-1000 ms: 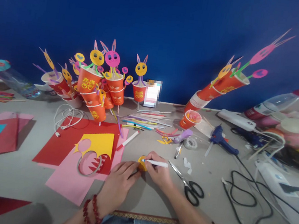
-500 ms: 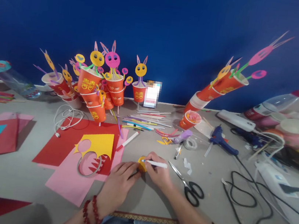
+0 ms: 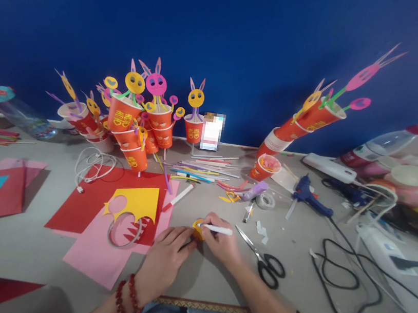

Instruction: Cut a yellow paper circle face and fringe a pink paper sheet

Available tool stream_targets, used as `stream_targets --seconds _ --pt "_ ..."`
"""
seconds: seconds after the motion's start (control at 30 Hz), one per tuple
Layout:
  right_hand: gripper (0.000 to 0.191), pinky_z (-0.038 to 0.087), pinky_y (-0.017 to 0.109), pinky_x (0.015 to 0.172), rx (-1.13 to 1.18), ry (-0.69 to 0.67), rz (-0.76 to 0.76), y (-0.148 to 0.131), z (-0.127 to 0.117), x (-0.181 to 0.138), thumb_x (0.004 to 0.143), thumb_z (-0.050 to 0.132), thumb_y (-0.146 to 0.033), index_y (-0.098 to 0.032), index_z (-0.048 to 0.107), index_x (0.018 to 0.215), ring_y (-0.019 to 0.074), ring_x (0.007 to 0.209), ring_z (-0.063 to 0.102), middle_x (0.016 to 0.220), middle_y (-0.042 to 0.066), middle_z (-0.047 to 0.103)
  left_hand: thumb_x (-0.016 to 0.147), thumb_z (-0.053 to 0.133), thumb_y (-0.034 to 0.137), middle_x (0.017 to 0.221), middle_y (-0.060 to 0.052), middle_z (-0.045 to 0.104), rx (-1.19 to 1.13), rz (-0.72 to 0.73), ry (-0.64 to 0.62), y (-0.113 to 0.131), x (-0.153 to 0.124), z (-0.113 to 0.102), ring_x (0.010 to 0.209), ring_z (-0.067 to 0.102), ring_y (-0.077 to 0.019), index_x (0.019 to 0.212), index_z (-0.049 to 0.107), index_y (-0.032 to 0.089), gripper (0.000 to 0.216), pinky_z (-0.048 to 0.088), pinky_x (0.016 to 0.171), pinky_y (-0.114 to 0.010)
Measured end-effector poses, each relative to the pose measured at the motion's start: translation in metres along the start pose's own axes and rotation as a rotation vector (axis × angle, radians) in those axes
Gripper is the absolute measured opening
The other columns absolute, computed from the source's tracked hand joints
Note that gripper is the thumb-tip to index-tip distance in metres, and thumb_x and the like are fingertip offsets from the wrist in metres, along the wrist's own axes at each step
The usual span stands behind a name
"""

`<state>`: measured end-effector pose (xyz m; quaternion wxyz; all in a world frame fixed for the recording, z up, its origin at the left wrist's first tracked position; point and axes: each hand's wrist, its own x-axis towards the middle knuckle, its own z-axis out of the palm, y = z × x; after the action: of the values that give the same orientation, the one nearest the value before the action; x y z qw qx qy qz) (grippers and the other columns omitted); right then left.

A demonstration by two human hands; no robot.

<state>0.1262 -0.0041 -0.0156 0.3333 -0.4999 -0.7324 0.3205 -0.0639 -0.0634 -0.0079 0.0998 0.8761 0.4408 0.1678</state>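
My right hand (image 3: 221, 241) is closed round a white marker pen (image 3: 219, 229), its tip against a small yellow paper piece (image 3: 198, 234) on the table. Flat on the table beside it, my left hand (image 3: 171, 248) holds the paper down with its fingertips, and part of the piece is hidden under both hands. A dark sliver shows by the left fingers, too small to name. Black-handled scissors (image 3: 263, 263) lie just right of my right hand. To the left, a roll of tape (image 3: 110, 238) rests on pink paper (image 3: 97, 261), near cut yellow paper (image 3: 146, 198).
Red cups (image 3: 123, 116) with paper bunny figures stand at the back left. On the right are a blue glue gun (image 3: 310, 197), a looped black cable (image 3: 338, 286) and a power strip (image 3: 384, 253). Pipe cleaners (image 3: 207, 172) lie mid-table. A capped marker (image 3: 180, 196) lies near the red paper.
Almost nothing differs. The marker and my right fingers have shifted very slightly at the yellow paper, while my left hand stays in place.
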Motion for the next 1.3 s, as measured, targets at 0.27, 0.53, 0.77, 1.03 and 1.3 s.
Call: stream_targets --seconds 0.27,0.53,0.77,1.03,1.3 --pt "0.012 0.037 0.023 0.054 -0.015 -0.009 -0.007 -0.0023 -0.0009 0.0002 0.082 0.048 -0.021 -0.023 0.053 0.071 0.0142 0.053 0.051 0.060 -0.003 0.058 0.093 0.045 0.009 0.135 -0.007 0.058 -0.003 0.003 0.006 -0.0001 -0.0003 0.0002 0.123 0.049 -0.0240 0.125 0.061 0.020 0.038 0.041 0.103 -0.041" --pt "0.012 0.036 0.022 0.053 -0.016 -0.017 -0.002 -0.0039 -0.0015 0.0001 0.080 0.047 -0.021 -0.023 0.053 0.070 0.0139 0.052 0.049 0.059 -0.003 0.057 0.091 0.046 0.008 0.134 -0.007 0.058 0.018 0.006 0.018 0.0008 0.0007 -0.0012 0.122 0.050 -0.0228 0.124 0.062 0.021 0.039 0.043 0.102 -0.040" --pt "0.011 0.037 0.023 0.054 -0.005 -0.016 0.005 -0.0029 -0.0013 0.0001 0.078 0.048 -0.020 -0.023 0.054 0.069 0.0143 0.053 0.050 0.059 -0.003 0.058 0.091 0.047 0.008 0.135 -0.008 0.058 0.016 0.005 0.016 0.0006 0.0002 -0.0001 0.122 0.050 -0.0239 0.122 0.063 0.020 0.037 0.042 0.102 -0.041" --pt "0.012 0.036 0.023 0.054 0.012 0.000 0.014 -0.0016 -0.0004 -0.0011 0.077 0.047 -0.019 -0.023 0.053 0.068 0.0140 0.054 0.050 0.059 -0.003 0.056 0.091 0.046 0.008 0.134 -0.008 0.057 0.014 0.001 0.006 0.0002 -0.0004 -0.0006 0.123 0.050 -0.0244 0.123 0.062 0.020 0.038 0.042 0.103 -0.042" --pt "0.011 0.034 0.023 0.052 0.019 0.030 0.035 0.0004 -0.0002 -0.0020 0.078 0.047 -0.020 -0.023 0.050 0.067 0.0135 0.051 0.046 0.056 -0.004 0.052 0.091 0.046 0.007 0.135 -0.008 0.057 0.013 0.007 0.005 -0.0008 -0.0013 0.0009 0.123 0.049 -0.0241 0.127 0.060 0.020 0.041 0.041 0.103 -0.041"
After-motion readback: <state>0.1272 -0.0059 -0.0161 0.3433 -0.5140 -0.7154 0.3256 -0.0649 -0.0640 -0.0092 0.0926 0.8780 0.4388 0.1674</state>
